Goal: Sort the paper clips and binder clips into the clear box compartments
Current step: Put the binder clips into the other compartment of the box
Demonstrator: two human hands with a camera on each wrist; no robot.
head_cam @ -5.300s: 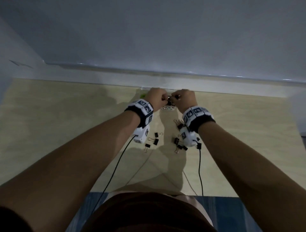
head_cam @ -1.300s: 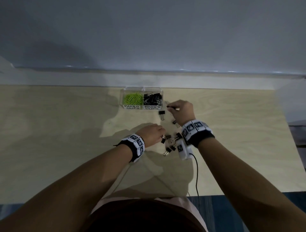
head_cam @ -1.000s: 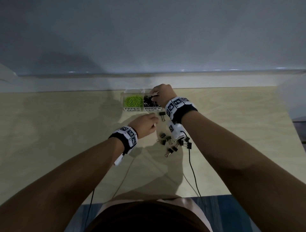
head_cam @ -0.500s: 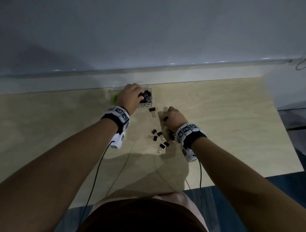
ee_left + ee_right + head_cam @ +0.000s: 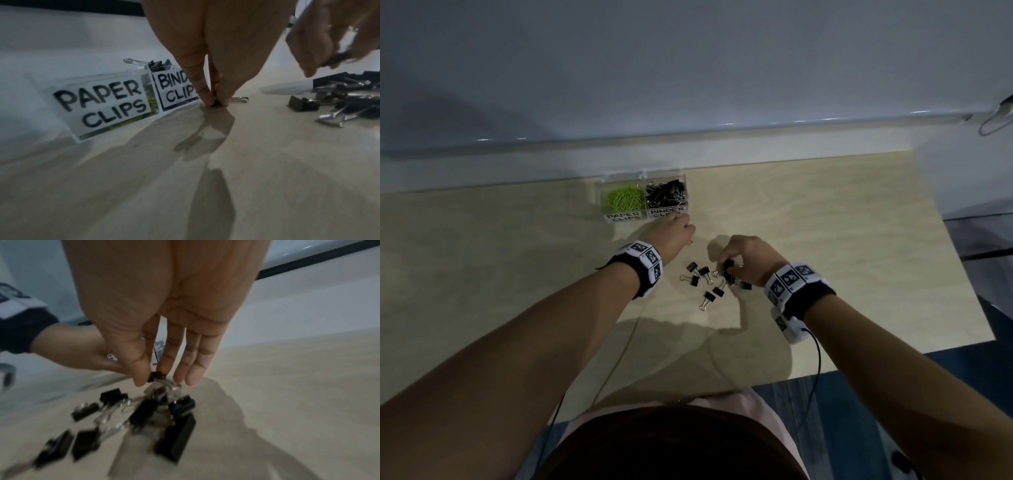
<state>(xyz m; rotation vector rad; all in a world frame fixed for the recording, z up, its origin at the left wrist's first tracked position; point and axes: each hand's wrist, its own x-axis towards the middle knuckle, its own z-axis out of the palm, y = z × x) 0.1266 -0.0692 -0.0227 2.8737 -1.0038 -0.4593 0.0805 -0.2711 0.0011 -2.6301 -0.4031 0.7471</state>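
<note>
left wrist view, left hand [image 5: 216, 48] grip pinching binder clip [image 5: 218, 103] on table beside clear box [image 5: 107, 97], right hand [image 5: 160, 313] grip pinching another clip [image 5: 157, 376]

A pale wooden table [image 5: 517, 274] carries a clear box [image 5: 643, 178] and loose binder clips [image 5: 705, 284]
</note>
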